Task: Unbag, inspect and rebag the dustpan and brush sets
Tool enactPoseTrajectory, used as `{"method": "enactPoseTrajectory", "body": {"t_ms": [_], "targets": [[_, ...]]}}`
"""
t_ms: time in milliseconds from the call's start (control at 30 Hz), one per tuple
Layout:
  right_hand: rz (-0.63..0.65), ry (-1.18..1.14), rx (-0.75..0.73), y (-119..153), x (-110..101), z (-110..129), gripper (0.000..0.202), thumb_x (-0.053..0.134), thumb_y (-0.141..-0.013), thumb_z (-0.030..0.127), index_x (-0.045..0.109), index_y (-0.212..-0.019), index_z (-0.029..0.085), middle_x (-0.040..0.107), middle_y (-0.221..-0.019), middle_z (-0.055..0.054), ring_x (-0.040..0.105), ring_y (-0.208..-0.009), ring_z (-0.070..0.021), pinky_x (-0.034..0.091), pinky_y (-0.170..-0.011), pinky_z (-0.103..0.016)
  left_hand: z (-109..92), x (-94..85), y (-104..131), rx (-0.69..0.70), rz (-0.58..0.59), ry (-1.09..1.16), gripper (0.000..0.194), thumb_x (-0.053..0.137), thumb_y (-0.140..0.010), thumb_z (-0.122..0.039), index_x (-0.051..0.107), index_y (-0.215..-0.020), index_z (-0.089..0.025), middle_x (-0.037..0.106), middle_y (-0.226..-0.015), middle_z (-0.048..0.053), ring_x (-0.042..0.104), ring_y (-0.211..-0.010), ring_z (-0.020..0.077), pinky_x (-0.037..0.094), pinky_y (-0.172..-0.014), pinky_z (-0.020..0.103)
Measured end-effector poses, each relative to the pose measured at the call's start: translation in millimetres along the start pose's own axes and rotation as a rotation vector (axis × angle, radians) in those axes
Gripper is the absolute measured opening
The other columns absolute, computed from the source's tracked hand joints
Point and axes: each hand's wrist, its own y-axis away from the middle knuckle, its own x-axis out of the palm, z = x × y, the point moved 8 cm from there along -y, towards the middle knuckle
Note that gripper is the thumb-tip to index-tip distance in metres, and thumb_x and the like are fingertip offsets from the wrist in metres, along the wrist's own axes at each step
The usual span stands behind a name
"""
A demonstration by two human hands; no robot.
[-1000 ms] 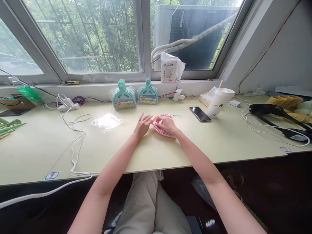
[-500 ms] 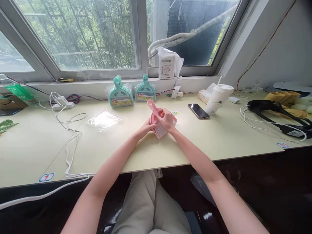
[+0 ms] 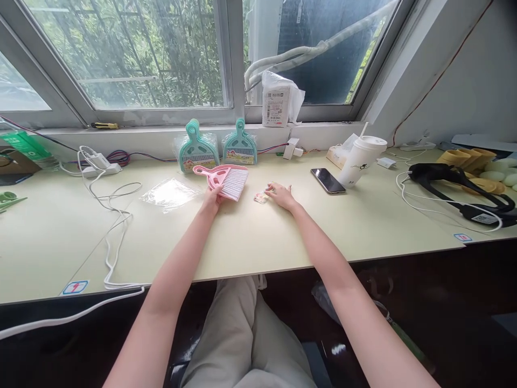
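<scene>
My left hand (image 3: 212, 200) is closed on the lower edge of a pink dustpan (image 3: 216, 177) with a matching brush (image 3: 235, 183) nested in it; the handle points left and the pale bristles face right. To its right, my right hand (image 3: 281, 195) is low over the table with its fingertips on a small printed label card (image 3: 260, 198). Part of the card is hidden under the fingers. Left of the dustpan lies a clear plastic bag (image 3: 172, 194), flat on the table.
Teal dustpan sets in clear wrap (image 3: 197, 148) lean at the back by the window sill. A phone (image 3: 328, 180) and a white cup with a straw (image 3: 361, 161) stand right. White cables (image 3: 117, 231) run down the left side; a black headset strap (image 3: 460, 188) lies far right.
The dustpan and brush have moved left in my left hand and turned. My right hand has let go of them and moved to the label card, which has shifted left.
</scene>
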Motion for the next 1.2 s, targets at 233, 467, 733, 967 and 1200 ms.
{"method": "enactPoseTrajectory", "body": {"t_ms": [233,467,733,967,1200], "targets": [[0.021,-0.014,-0.07,2,4,13,0.042,0.057,-0.09,0.04,0.058,-0.128,0.023,0.046,-0.15,-0.011,0.042,-0.139,-0.0236,0.01,-0.118,-0.059,2,4.4,1,-0.006,0.046,-0.024,0.046,0.07,-0.071,-0.01,0.06,-0.116,-0.016,0.072,-0.104,0.008,0.069,-0.094,0.019,0.059,-0.085,0.033],[-0.204,-0.045,0.141,-2,-29,-6,0.025,0.059,-0.087,0.033,0.072,-0.105,0.021,0.073,-0.109,-0.01,0.067,-0.101,-0.0244,0.047,-0.093,-0.037,9,19.6,10,-0.027,0.177,-0.053,0.058,0.076,-0.068,-0.015,0.057,-0.123,-0.017,0.07,-0.112,0.009,0.069,-0.098,0.021,0.058,-0.087,0.034],[-0.669,-0.224,0.154,28,-79,22,0.055,0.02,-0.1,0.047,0.053,-0.132,0.016,0.064,-0.127,-0.016,0.062,-0.114,-0.0246,0.043,-0.102,-0.041,29,57.2,30,-0.109,0.341,-0.077,0.059,0.078,-0.072,-0.028,0.056,-0.125,-0.019,0.069,-0.117,0.009,0.069,-0.094,0.0208,0.059,-0.075,0.03],[-0.058,0.06,-0.138,29,18,103,0.064,0.031,-0.099,0.053,0.029,-0.153,0.019,0.017,-0.163,-0.011,0.005,-0.151,-0.0381,-0.004,-0.113,-0.07,27,60.7,34,-0.106,0.327,-0.031,0.047,0.075,-0.076,-0.034,0.057,-0.118,-0.02,0.071,-0.106,0.006,0.069,-0.083,0.0148,0.057,-0.074,0.027],[0.015,0.1,-0.086,25,28,88,0.066,0.023,-0.099,0.056,0.014,-0.157,0.026,0.006,-0.165,-0.006,0.0,-0.152,-0.0354,-0.006,-0.11,-0.074,28,53.7,28,-0.098,0.285,-0.039,0.068,0.076,-0.06,-0.01,0.051,-0.124,-0.017,0.071,-0.098,0.005,0.068,-0.077,0.0146,0.057,-0.073,0.029]]}}
